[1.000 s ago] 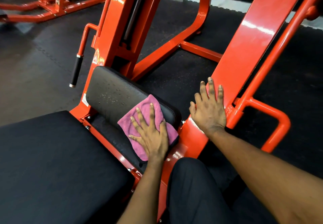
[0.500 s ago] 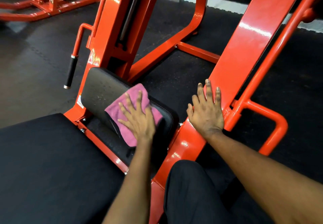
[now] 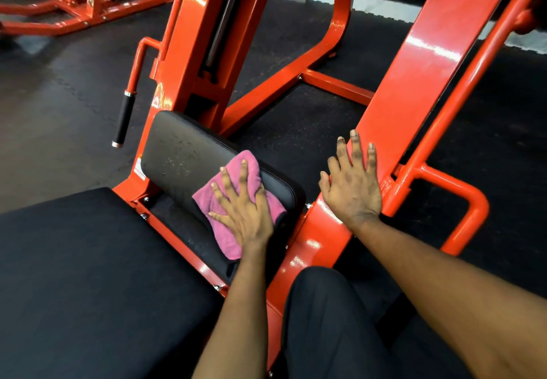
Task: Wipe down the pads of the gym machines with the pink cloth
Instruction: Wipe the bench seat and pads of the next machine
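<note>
The left hand [image 3: 247,214] lies flat with its fingers spread wide on the pink cloth [image 3: 236,198], pressing it against the right end of the small black back pad [image 3: 183,153] of the orange gym machine; nothing is gripped, the palm simply bears down on the cloth. The cloth is crumpled, draped over the pad's lower edge, with its bottom corner hanging toward the gap below. The pad's bare left part looks speckled. The right hand [image 3: 352,189] rests open, fingers extended, flat on the slanted orange frame beam [image 3: 414,82], holding nothing. A large black seat pad [image 3: 88,275] fills the lower left, and a black-gripped handle [image 3: 124,118] hangs beside the back pad.
</note>
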{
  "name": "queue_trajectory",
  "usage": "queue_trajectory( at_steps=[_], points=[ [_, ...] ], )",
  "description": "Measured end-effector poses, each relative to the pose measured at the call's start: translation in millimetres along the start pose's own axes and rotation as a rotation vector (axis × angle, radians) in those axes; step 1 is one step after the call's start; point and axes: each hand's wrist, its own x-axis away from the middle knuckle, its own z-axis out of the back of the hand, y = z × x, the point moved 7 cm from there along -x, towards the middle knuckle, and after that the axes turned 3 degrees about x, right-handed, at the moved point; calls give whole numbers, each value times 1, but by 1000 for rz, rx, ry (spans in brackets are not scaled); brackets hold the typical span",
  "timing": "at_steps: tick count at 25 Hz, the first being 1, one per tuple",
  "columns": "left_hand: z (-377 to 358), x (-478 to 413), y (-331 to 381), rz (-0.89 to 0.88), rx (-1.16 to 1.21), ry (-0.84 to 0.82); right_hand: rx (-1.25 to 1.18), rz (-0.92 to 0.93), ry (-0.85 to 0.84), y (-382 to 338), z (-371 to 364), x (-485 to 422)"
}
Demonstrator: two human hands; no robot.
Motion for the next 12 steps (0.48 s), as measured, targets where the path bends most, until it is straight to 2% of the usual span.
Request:
queue_trajectory(
  at_steps=[5,9,12],
  points=[
    [17,-16,-62,349,183,98,6,-2,-9,1,-2,-1],
    [4,44,-74,282,339,147,21,-6,-28,0,-4,0],
    [-7,86,-53,247,392,91,7,-1,-56,0,-4,-2]
  ],
)
